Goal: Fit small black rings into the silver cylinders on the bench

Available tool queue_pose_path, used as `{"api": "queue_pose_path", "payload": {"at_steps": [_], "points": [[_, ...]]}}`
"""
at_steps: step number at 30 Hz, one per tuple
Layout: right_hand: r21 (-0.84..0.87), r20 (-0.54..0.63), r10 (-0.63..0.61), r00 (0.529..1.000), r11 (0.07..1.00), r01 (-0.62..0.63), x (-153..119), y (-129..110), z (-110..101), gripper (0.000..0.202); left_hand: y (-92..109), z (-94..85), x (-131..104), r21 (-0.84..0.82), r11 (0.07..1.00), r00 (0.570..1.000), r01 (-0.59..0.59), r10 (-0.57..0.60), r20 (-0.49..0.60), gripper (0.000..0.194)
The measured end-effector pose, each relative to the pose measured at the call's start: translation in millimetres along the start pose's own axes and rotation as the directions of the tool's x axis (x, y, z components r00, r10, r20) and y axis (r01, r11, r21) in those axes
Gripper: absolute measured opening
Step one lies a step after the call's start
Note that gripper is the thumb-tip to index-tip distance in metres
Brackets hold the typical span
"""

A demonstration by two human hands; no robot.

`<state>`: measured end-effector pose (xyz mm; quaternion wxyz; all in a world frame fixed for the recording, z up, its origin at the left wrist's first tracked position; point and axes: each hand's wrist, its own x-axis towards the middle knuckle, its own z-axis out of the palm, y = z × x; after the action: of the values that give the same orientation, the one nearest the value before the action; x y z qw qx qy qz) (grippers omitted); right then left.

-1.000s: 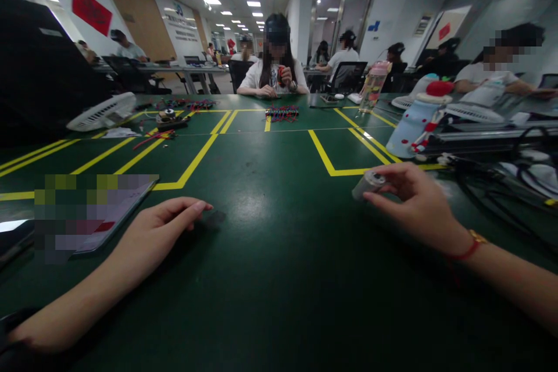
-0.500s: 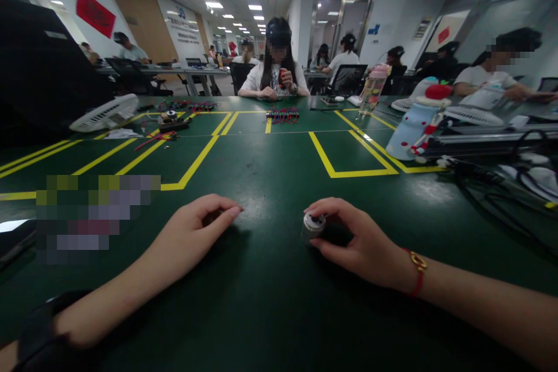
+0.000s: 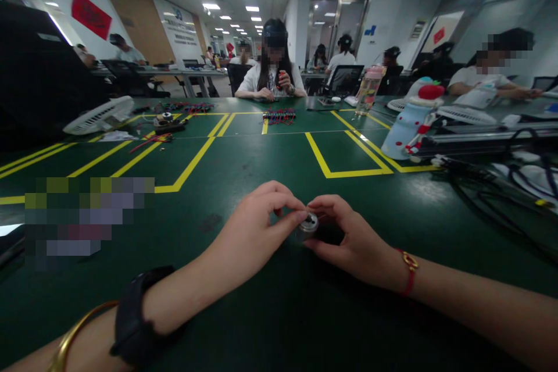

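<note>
A small silver metal cylinder (image 3: 308, 226) with dark openings in its top stands on the green table (image 3: 261, 314). The thumb and fingers of my right hand (image 3: 353, 241) are closed round it from the right. From the left, my left hand (image 3: 265, 226) reaches the cylinder's top, thumb and fingertips pinched together at its upper left edge. Whether anything small lies between those left fingertips is hidden.
Yellow tape lines (image 3: 360, 174) mark the table. At the right are a light blue bottle (image 3: 396, 133), metal bars and black cables (image 3: 492, 203). Wired parts (image 3: 279, 117) lie far ahead, near a seated person (image 3: 272, 78). A white fan (image 3: 100, 116) lies at the left.
My left hand has moved right, from bare table to the top of the cylinder, and its fingertips now meet it. My right hand keeps its hold, almost unmoved.
</note>
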<state>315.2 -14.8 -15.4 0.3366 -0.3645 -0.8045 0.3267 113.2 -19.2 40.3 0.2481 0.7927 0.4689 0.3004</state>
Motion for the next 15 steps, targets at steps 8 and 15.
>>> {"api": "queue_pose_path", "payload": {"at_steps": [8,15], "points": [[-0.004,0.007,0.002,1.000,1.000,-0.002,0,0,0,0.049,3,-2.9,3,-0.026,1.000,0.998,0.001,-0.003,-0.057,0.014],[-0.054,-0.003,0.018,1.000,0.998,-0.018,0,-3,-1,0.048,-33,-3.1,-14,0.012,0.993,0.991,0.114,-0.114,0.065,0.010]]}}
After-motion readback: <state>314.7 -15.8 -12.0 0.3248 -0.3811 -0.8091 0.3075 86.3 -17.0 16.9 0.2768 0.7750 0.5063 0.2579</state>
